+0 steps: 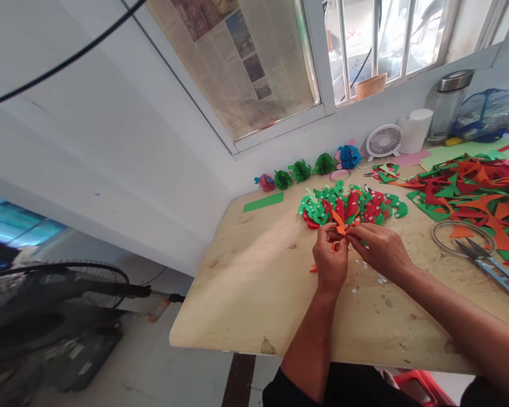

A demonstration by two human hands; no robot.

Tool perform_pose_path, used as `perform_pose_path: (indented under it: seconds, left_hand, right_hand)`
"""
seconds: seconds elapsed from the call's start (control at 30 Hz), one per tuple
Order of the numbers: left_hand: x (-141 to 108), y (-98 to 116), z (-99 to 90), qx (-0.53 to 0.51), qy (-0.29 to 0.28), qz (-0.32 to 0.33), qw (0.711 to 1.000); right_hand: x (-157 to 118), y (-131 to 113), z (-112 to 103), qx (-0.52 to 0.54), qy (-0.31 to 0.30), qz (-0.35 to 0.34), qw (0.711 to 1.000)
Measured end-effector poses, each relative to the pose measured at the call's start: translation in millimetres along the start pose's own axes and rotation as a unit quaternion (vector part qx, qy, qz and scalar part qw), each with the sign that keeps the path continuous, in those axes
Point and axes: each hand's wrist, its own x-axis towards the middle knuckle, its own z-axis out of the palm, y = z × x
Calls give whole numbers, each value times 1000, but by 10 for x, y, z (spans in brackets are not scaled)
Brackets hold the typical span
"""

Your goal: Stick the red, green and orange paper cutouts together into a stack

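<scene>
An orange paper cutout is pinched between both hands just above the wooden table. My left hand is closed on its near left side. Fingertips of my right hand meet the left ones at the cutout's lower end, also closed; the exact grip is partly hidden. Right behind the hands lies a pile of green and red paper cutouts, many with small white squares on them. More orange paper shows beside my left hand. Small white scraps lie under my right wrist.
Scissors and a ring lie at right, near heaped paper offcuts. A green strip, folded paper figures, a small white fan, a paper roll and a glass bottle line the back.
</scene>
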Motion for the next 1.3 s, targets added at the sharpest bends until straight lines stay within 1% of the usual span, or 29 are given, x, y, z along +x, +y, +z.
perform_pose_path:
  seconds: [0.23,0.37,0.63,0.8,0.97,1.1,1.17,1.3]
  left_hand:
    - [-10,0,3,9,-1,-3,1000]
    - [-18,-2,15,14,-5,1,1000]
    - [-19,-32,27,13,-17,1,1000]
    - [-11,-49,32,-12,-17,-2,1000]
    - [13,-109,38,-68,-6,-33,997]
    - [48,-138,46,-119,10,-72,990]
    - [66,-140,51,-147,22,-94,984]
    - [90,-151,54,-182,35,-130,974]
  right_hand:
    - [8,-22,-16,-38,4,-28,999]
    - [10,-19,-15,-58,6,-33,998]
    - [17,-27,-5,-52,10,-22,998]
    - [25,-27,-23,-45,23,3,999]
    - [35,37,-48,-43,49,60,996]
    - [47,110,-70,-65,45,97,992]
    - [55,142,-84,-79,42,102,991]
    - [71,194,-106,-98,45,86,990]
